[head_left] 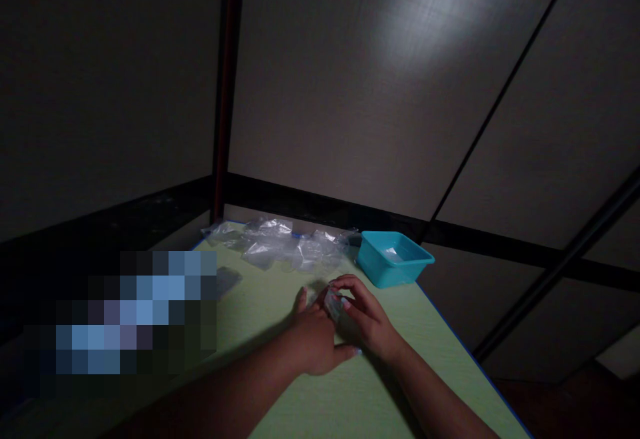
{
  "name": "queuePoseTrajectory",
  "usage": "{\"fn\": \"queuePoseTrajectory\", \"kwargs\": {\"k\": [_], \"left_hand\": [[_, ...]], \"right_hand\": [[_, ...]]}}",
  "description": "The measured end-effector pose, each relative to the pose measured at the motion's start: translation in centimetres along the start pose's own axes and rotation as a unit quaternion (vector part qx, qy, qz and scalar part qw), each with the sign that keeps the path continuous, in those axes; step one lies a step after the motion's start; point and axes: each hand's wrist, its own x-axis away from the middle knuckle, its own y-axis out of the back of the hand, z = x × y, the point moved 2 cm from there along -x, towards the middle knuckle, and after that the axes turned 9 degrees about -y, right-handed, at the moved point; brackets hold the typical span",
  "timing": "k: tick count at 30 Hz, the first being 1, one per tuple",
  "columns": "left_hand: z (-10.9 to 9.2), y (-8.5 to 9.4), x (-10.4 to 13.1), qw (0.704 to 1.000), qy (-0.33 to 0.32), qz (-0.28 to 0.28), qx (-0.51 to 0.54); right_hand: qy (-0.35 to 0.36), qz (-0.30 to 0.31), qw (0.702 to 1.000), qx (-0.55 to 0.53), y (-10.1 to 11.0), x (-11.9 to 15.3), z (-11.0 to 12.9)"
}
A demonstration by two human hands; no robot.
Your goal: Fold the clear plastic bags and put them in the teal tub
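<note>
A small clear plastic bag (334, 303) is between my hands, above the green table. My right hand (367, 313) has its thumb and fingers closed on the bag's right side. My left hand (315, 339) reaches in with its back toward me, thumb and little finger spread apart. Its middle fingers lie against the bag and are partly hidden, and it does not visibly grip anything. Beyond my hands, several clear plastic bags (280, 245) lie loosely in a crumpled row.
A turquoise plastic basin (393, 272) stands at the table's right edge, with something pale inside. The green table (400, 372) has a blue edge. A pixelated patch (135, 312) covers the left side, beside a flat greyish bag (229, 282). Panelled walls (325, 92) rise behind.
</note>
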Motion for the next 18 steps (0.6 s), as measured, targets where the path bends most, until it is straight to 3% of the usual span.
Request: {"fn": "queuePoseTrajectory", "kwargs": {"k": [7, 12, 18], "left_hand": [[-0.2, 0.5, 0.3, 1.000, 0.003, 0.004, -0.029], [-0.3, 0.7, 0.5, 1.000, 0.002, 0.005, -0.025], [-0.3, 0.9, 0.6, 1.000, -0.019, -0.005, -0.015]], "right_hand": [[-0.005, -0.121, 0.986, 0.115, 2.2, -0.6, -3.6], [-0.066, -0.049, 0.990, 0.119, 3.7, -0.7, -6.0], [-0.080, 0.011, 0.990, 0.120, 3.3, -0.8, -5.3]]}}
